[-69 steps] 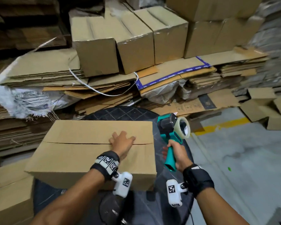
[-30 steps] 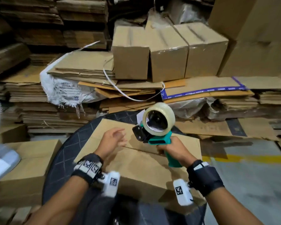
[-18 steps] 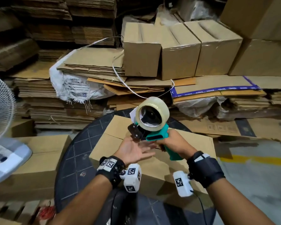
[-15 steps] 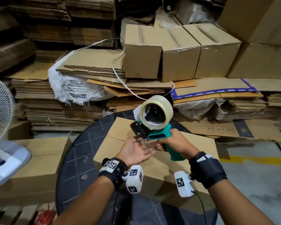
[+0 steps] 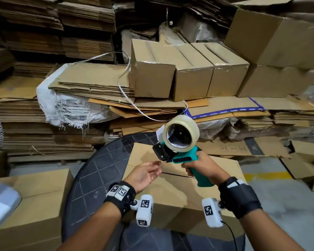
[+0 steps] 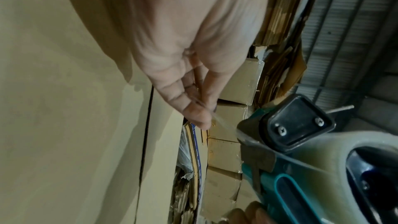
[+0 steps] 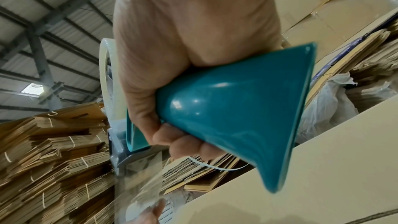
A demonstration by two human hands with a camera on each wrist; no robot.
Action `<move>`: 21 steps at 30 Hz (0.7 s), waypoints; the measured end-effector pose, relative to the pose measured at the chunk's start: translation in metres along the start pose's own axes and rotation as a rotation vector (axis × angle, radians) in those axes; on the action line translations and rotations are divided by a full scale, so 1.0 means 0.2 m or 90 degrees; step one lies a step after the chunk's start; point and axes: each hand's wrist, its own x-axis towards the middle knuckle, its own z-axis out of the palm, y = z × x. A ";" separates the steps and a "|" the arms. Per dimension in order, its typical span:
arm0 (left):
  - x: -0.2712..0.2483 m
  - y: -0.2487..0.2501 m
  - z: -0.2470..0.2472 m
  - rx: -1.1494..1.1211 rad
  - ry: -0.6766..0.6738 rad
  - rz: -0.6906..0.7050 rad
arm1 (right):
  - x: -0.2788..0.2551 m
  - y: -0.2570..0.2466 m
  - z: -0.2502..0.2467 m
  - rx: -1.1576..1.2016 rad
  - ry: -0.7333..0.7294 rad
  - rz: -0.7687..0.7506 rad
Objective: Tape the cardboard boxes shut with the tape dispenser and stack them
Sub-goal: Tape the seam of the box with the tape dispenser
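Drawing the loose end of clear tape out of the tape dispenser point(image 5: 179, 142) looks like the step in hand: the right hand point(image 5: 202, 164) is wrapped tight round the teal handle, while the left hand point(image 5: 143, 174) pinches the strip between thumb and fingers point(image 6: 194, 108), just beside the dispenser's black front. The box point(image 5: 179, 189) lies directly under both hands on the round black table point(image 5: 91, 178), near its far edge, its middle seam not yet taped. Next the strip probably has to go down onto an end of that seam.
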 end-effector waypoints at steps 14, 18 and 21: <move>-0.06 0.30 -0.27 0.259 -0.037 -0.022 | 0.12 -0.10 0.21 -0.115 -0.060 -0.017; -0.08 0.38 -0.36 0.280 -0.059 -0.011 | 0.17 -0.13 0.27 -0.124 -0.077 -0.023; -0.07 0.45 -0.42 0.329 -0.024 0.037 | 0.22 -0.14 0.32 -0.164 -0.093 -0.029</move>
